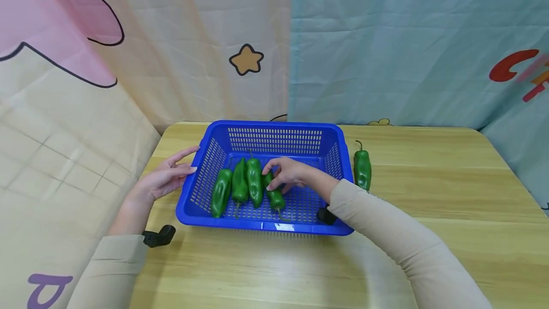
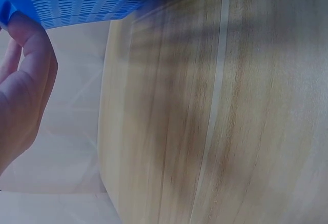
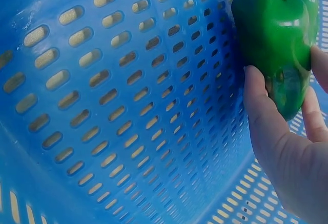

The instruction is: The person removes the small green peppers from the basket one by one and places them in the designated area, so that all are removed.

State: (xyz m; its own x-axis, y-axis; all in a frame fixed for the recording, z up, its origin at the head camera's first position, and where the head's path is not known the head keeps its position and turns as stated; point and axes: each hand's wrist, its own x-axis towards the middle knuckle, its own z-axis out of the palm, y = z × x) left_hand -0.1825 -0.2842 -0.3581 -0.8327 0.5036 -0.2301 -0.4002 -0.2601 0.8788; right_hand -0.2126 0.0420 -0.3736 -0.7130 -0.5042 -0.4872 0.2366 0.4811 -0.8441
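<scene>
From my head, my right hand (image 1: 290, 173) pinches a long, shiny green pepper (image 1: 276, 200) in a blue plastic basket with holes (image 1: 240, 223). My left hand (image 1: 163, 180), loosely spread, touches its edge. Left wrist: that hand's at the basket. Right wrist: my fingers (image 3: 262, 101) hold the pepper's sides. It's probably light, firm and slippery, so its middle is best.

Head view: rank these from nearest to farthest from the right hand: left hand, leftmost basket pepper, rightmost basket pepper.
1. Rightmost basket pepper: held by the right hand.
2. Leftmost basket pepper: left end of the row.
3. Left hand: farther left, at the blue basket's left rim.
</scene>
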